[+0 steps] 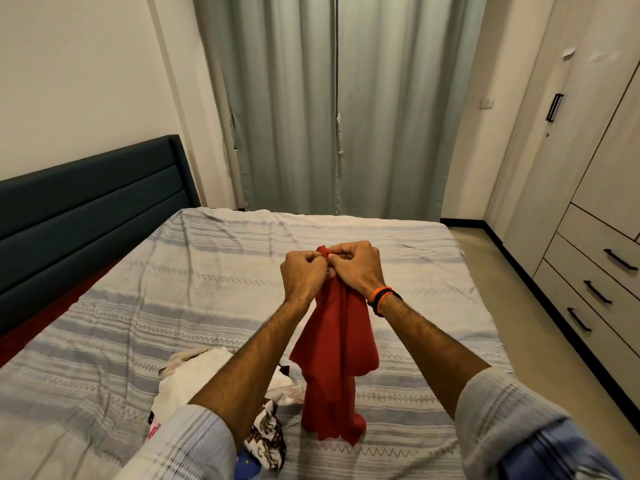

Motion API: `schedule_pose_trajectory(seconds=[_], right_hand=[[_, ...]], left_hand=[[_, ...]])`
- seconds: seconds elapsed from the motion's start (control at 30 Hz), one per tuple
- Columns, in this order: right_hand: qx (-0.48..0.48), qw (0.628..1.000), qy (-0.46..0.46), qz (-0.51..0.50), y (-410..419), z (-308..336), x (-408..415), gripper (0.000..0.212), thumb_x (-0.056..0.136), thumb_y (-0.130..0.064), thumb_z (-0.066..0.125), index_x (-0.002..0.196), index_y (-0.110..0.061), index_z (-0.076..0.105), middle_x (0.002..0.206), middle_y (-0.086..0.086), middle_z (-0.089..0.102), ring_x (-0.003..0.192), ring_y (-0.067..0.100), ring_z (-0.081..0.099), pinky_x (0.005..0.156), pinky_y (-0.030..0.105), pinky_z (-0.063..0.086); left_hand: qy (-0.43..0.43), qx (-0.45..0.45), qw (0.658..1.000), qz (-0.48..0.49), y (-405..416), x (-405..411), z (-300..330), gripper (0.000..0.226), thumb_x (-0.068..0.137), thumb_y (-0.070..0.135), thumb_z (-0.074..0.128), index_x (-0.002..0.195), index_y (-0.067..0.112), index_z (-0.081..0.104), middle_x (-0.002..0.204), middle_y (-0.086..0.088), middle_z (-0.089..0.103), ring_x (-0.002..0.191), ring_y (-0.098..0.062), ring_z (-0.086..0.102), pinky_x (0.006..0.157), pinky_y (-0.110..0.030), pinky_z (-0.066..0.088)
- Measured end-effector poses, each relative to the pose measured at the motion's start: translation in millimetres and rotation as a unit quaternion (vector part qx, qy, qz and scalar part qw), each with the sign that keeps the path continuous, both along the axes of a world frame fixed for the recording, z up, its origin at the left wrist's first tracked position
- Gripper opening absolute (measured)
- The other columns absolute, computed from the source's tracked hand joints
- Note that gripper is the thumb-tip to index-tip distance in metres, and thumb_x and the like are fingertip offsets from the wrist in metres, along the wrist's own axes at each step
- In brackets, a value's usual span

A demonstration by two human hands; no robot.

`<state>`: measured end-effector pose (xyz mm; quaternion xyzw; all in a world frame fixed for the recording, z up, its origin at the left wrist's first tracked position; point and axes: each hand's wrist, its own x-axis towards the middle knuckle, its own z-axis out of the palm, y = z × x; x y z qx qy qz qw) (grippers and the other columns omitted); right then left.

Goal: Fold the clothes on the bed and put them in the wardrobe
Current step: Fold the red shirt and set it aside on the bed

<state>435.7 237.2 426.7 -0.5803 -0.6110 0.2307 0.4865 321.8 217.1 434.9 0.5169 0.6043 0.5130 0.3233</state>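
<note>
Left hand (303, 271) and right hand (356, 265) together, pinching 1 red garment (332, 358) hanging above the striped bed (207, 271), fold barely begun; next, probably spreading flat, wardrobe (588, 168) at right.

The bed (207, 271) fills the middle, its headboard (86, 202) along the left edge. Curtains (329, 105) hang behind the far edge, and the wardrobe (588, 202) stands to the right, across a strip of floor (502, 271). Both hands, left (303, 271) and right (356, 265), touch above the bed's middle, a garment (332, 358) hanging from them down to the bed. A clothes pile (207, 375) lies at the near edge, left of the garment.
</note>
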Motion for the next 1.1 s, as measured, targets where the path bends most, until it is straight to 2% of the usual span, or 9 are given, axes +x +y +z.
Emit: schedule_pose_trajectory(seconds=[0.17,0.33,0.43,0.5,0.57,0.63,0.77,0.9,1.1], right_hand=[[0.009,0.999,-0.028,0.013,0.4,-2.8,3.6,0.026,0.076,-0.032,0.080,0.099,-0.020,0.079,0.092,-0.004,0.077,0.082,0.000,0.067,0.081,0.019,0.056],[0.014,0.999,-0.017,-0.025,1.9,-6.6,2.6,0.014,0.080,-0.020,0.074,0.094,-0.021,0.079,0.090,-0.003,0.077,0.082,0.005,0.069,0.082,0.027,0.059],[0.007,1.000,0.010,0.007,4.3,-9.8,7.8,0.015,0.084,-0.014,0.072,0.094,-0.023,0.079,0.092,-0.006,0.076,0.087,0.005,0.070,0.085,0.027,0.058],[0.003,0.998,0.017,0.054,2.9,-8.8,11.2,0.018,0.084,-0.010,0.071,0.094,-0.022,0.079,0.093,-0.007,0.075,0.089,0.005,0.070,0.086,0.025,0.057],[0.008,0.996,0.024,0.090,2.2,-8.1,12.2,0.019,0.084,-0.007,0.071,0.094,-0.022,0.078,0.091,-0.007,0.075,0.088,0.004,0.071,0.085,0.024,0.057],[0.016,0.994,0.037,0.105,3.5,-8.4,12.2,0.018,0.084,-0.006,0.071,0.093,-0.020,0.078,0.091,-0.005,0.076,0.087,0.006,0.072,0.084,0.024,0.057],[0.017,0.992,0.058,0.115,4.3,-10.2,15.8,0.015,0.085,-0.003,0.071,0.095,-0.012,0.077,0.092,0.000,0.076,0.086,0.009,0.073,0.082,0.026,0.058],[0.012,0.990,0.069,0.124,2.5,-8.1,21.6,0.014,0.084,-0.001,0.071,0.094,-0.011,0.075,0.088,0.001,0.075,0.083,0.010,0.072,0.080,0.023,0.057],[0.010,0.984,0.075,0.162,4.1,-3.6,31.6,0.016,0.082,0.000,0.074,0.092,-0.011,0.070,0.084,-0.002,0.073,0.080,0.008,0.070,0.080,0.022,0.055]], left_hand=[[0.018,-0.005,0.999,-0.049,4.6,-5.3,-2.7,0.030,0.082,-0.004,0.056,0.104,0.005,0.075,0.074,0.003,0.069,0.051,0.010,0.062,0.053,-0.007,0.050],[0.006,-0.007,0.996,-0.088,6.4,-10.3,-10.1,0.024,0.086,0.006,0.069,0.110,0.005,0.072,0.082,-0.002,0.073,0.060,-0.004,0.070,0.064,-0.019,0.058],[0.104,0.076,0.991,-0.044,12.6,-20.3,-15.3,0.020,0.078,0.024,0.081,0.097,0.019,0.076,0.091,0.008,0.073,0.077,-0.006,0.070,0.077,-0.029,0.059],[0.149,0.100,0.982,-0.050,18.7,-28.4,-18.3,0.038,0.074,0.032,0.084,0.107,0.020,0.069,0.106,0.009,0.066,0.093,-0.008,0.063,0.084,-0.029,0.052],[0.130,0.068,0.982,-0.119,24.9,-34.2,-16.9,0.050,0.075,0.036,0.082,0.118,0.016,0.063,0.114,0.007,0.064,0.104,-0.011,0.059,0.091,-0.033,0.051],[0.101,0.030,0.977,-0.187,28.3,-37.9,-14.7,0.046,0.075,0.045,0.077,0.110,0.018,0.068,0.102,0.002,0.072,0.094,-0.015,0.068,0.081,-0.040,0.057],[0.125,0.032,0.972,-0.198,31.5,-40.7,-13.0,0.032,0.079,0.047,0.075,0.089,0.017,0.072,0.076,-0.005,0.072,0.062,-0.020,0.069,0.053,-0.035,0.057],[0.169,0.021,0.963,-0.208,35.0,-40.7,-8.6,0.026,0.077,0.040,0.080,0.083,0.016,0.072,0.074,-0.003,0.072,0.063,-0.014,0.069,0.051,-0.027,0.053],[0.140,0.003,0.955,-0.260,40.6,-46.9,-1.6,0.034,0.069,0.038,0.086,0.079,0.007,0.076,0.075,-0.012,0.074,0.063,-0.016,0.065,0.060,-0.030,0.050]])
